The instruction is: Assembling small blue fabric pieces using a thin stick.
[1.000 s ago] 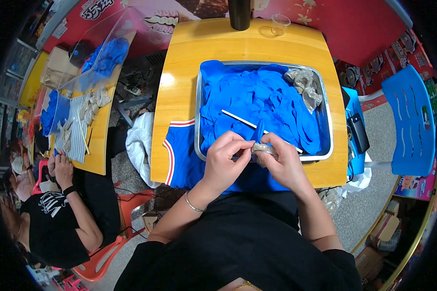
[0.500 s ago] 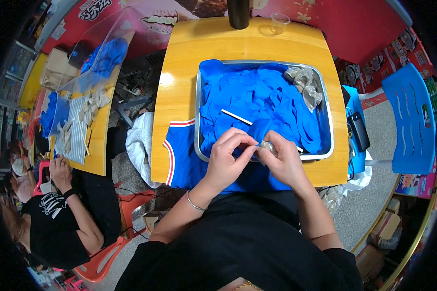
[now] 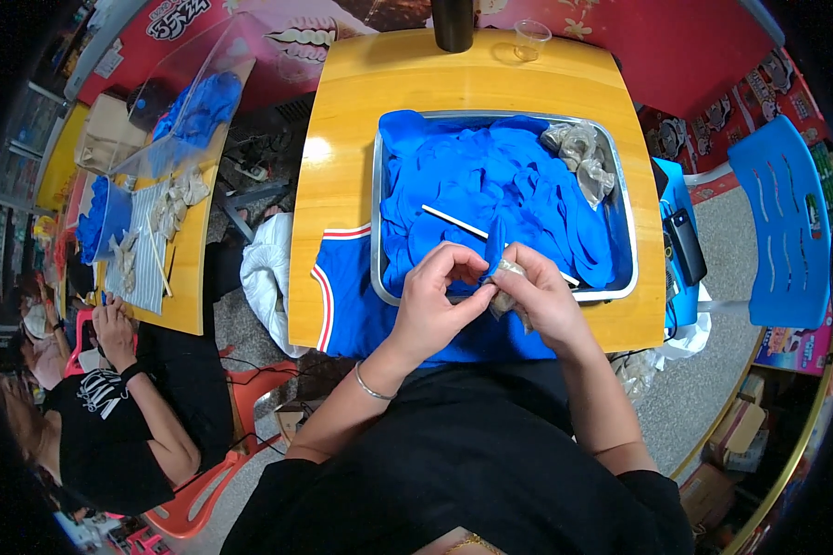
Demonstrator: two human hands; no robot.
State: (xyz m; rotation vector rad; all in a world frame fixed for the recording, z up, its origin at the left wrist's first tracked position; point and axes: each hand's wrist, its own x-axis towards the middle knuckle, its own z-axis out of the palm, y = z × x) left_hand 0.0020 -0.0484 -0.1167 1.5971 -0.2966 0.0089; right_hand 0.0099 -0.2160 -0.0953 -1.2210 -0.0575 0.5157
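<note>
A thin, soft blue piece (image 3: 496,242) stands up between my two hands above the near side of a metal tray (image 3: 376,203). My left hand (image 3: 442,294) pinches its lower end between thumb and fingertips. Against it my right hand (image 3: 544,303) is closed around a crumpled beige-grey piece (image 3: 505,302), which hangs below the fingers. Many similar blue pieces (image 3: 463,176) fill the tray in a loose heap. On the heap lies a thin white stick (image 3: 452,220), partly hidden behind my fingers. A beige-grey bundle (image 3: 576,153) rests in the tray's far right corner.
A blue garment with striped trim (image 3: 329,287) lies under the tray on the yellow table (image 3: 342,102). A dark cylinder (image 3: 453,26) and a clear cup (image 3: 531,41) stand at the back. Left, another person's hand (image 3: 113,333) rests by a second table. A blue chair (image 3: 777,222) stands right.
The blue piece between my hands now stands more upright and narrower. My right hand has turned slightly, and more of the beige-grey piece shows below it.
</note>
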